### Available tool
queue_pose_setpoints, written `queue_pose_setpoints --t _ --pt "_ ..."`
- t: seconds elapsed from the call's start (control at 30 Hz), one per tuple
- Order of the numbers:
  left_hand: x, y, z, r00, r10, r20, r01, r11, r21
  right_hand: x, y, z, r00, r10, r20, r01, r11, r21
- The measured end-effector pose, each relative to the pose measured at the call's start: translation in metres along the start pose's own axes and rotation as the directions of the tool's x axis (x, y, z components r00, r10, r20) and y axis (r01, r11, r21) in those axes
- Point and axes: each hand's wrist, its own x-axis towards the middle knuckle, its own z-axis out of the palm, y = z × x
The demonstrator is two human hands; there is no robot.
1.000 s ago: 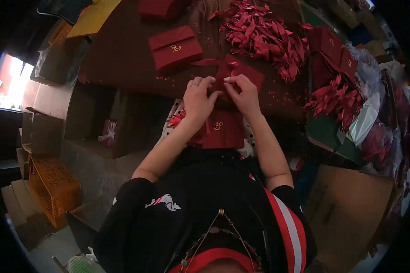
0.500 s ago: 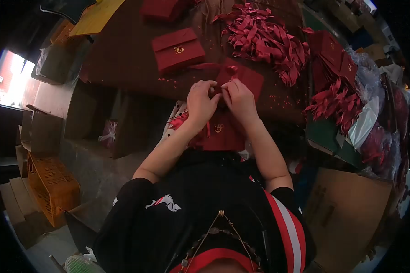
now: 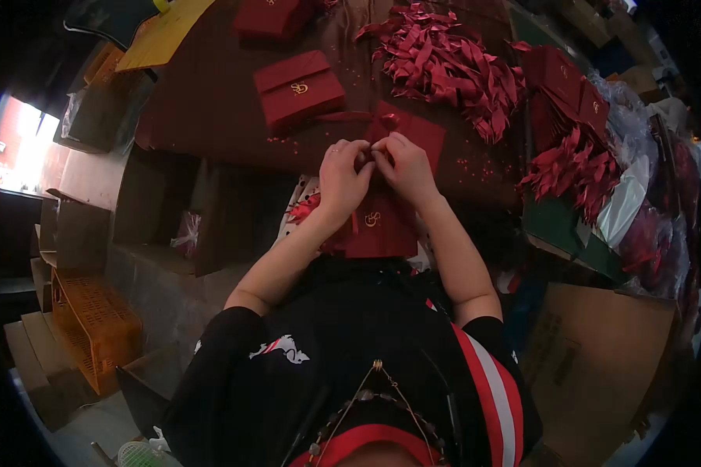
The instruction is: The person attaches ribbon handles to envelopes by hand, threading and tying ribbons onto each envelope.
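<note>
My left hand (image 3: 343,175) and my right hand (image 3: 405,167) meet at the near edge of a dark red box (image 3: 418,132), fingers bent and fingertips pinched together. What they pinch is too small to make out. A red ribbon (image 3: 344,117) runs across the box to a small knot at its top. Below my hands, a red box with a gold emblem (image 3: 382,233) rests at my lap, with red ribbon bits (image 3: 304,208) beside it. Another red box with a gold emblem (image 3: 298,90) lies on the brown-covered table (image 3: 202,109).
A heap of red ribbons (image 3: 459,66) lies at the table's back right. Stacked red boxes (image 3: 561,86) and more ribbons (image 3: 572,171) stand at the right, near plastic wrap. A large carton (image 3: 596,358) is at lower right, an orange crate (image 3: 93,327) at left.
My fingertips have drawn closer together, and the right fingers have closed over from their more spread pose. The view has shifted slightly.
</note>
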Motion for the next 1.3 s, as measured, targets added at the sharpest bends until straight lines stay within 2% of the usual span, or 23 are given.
queue_pose_setpoints --t 0.07,0.13,0.2,0.23,0.27,0.37,0.47,0.5,0.6,0.67,0.7,0.73,0.8,0.87,0.93,0.97,1.0,1.03,1.07,1.13,1.2,1.23,1.3 --pt "0.000 0.000 -0.001 0.999 0.042 -0.010 -0.042 0.999 0.019 -0.003 -0.001 0.003 1.000 0.000 0.009 0.001 0.996 -0.091" --pt "0.003 -0.002 -0.007 0.996 0.088 -0.012 -0.087 0.995 0.038 -0.004 0.003 0.003 0.999 -0.010 -0.038 0.008 0.999 -0.053" --pt "0.012 -0.009 -0.020 0.981 0.084 0.175 -0.056 0.986 -0.160 -0.004 0.001 -0.001 0.997 -0.021 -0.080 0.020 1.000 -0.016" --pt "0.016 -0.010 -0.028 0.948 -0.074 0.309 0.170 0.941 -0.294 -0.002 -0.005 -0.007 0.992 0.114 -0.049 -0.111 0.992 0.065" --pt "0.019 -0.013 -0.031 0.948 -0.074 0.310 0.169 0.941 -0.292 0.000 -0.009 -0.010 0.970 0.244 -0.009 -0.240 0.960 0.141" --pt "0.030 -0.012 -0.035 0.943 -0.089 0.322 0.103 0.994 -0.028 -0.002 0.000 -0.004 0.979 0.204 -0.004 -0.203 0.974 0.104" --pt "0.037 -0.025 -0.020 0.949 0.024 0.313 -0.038 0.998 0.039 -0.004 0.004 -0.006 0.983 0.183 -0.002 -0.182 0.978 0.106" --pt "0.037 -0.023 -0.021 0.950 0.026 0.310 -0.040 0.998 0.038 -0.003 0.005 -0.008 0.982 0.190 0.008 -0.189 0.974 0.128" --pt "0.032 -0.016 -0.026 0.967 0.120 0.225 -0.140 0.987 0.074 -0.003 0.007 -0.015 0.975 0.222 0.005 -0.218 0.952 0.216" --pt "0.026 -0.019 -0.040 0.976 0.190 0.103 -0.211 0.939 0.272 -0.004 0.006 -0.020 0.982 0.188 -0.029 -0.180 0.967 0.178" --pt "0.025 -0.028 -0.053 0.992 0.122 0.041 -0.128 0.949 0.287 -0.005 0.006 -0.022 0.987 0.151 -0.059 -0.142 0.980 0.138" --pt "0.024 -0.045 -0.068 0.986 0.159 -0.054 -0.136 0.944 0.302 -0.007 0.009 -0.023 0.985 0.157 -0.065 -0.147 0.979 0.142" --pt "0.015 -0.059 -0.089 0.998 0.065 -0.023 -0.052 0.924 0.380 -0.007 0.015 -0.025 0.976 0.213 -0.052 -0.192 0.945 0.263" --pt "0.007 -0.055 -0.089 0.996 0.082 -0.039 -0.062 0.929 0.365 -0.007 0.014 -0.021 0.979 0.202 -0.028 -0.190 0.955 0.226" --pt "0.007 -0.033 -0.091 0.998 0.066 -0.023 -0.053 0.930 0.363 -0.005 0.021 -0.018 0.979 0.197 -0.051 -0.173 0.938 0.301" --pt "0.010 -0.022 -0.089 0.988 0.152 0.000 -0.144 0.936 0.322 -0.004 0.023 -0.018 0.980 0.191 -0.052 -0.168 0.940 0.297" --pt "0.012 -0.014 -0.085 0.971 0.238 0.019 -0.233 0.932 0.278 -0.002 0.024 -0.020 0.941 0.337 0.028 -0.326 0.882 0.340" --pt "0.011 -0.013 -0.079 0.949 0.294 0.117 -0.313 0.923 0.224 0.001 0.025 -0.023 0.877 0.467 0.114 -0.474 0.801 0.366" --pt "0.010 -0.007 -0.072 0.922 0.320 0.217 -0.367 0.901 0.231 0.006 0.027 -0.025 0.880 0.461 0.113 -0.468 0.807 0.361" --pt "0.006 0.001 -0.054 0.856 0.359 0.372 -0.466 0.848 0.251 0.019 0.028 -0.030 0.914 0.398 0.077 -0.402 0.867 0.295" --pt "0.000 -0.017 -0.029 0.813 0.420 0.402 -0.544 0.795 0.268 0.036 0.027 -0.037 0.979 0.185 -0.086 -0.184 0.983 0.017" --pt "-0.001 -0.012 -0.026 0.849 0.403 0.343 -0.493 0.838 0.234 0.046 0.027 -0.039 0.983 0.111 -0.143 -0.129 0.983 -0.128" --pt "0.000 -0.011 -0.025 0.852 0.417 0.317 -0.495 0.837 0.231 0.063 0.044 -0.035 0.984 -0.010 -0.175 -0.048 0.944 -0.325"
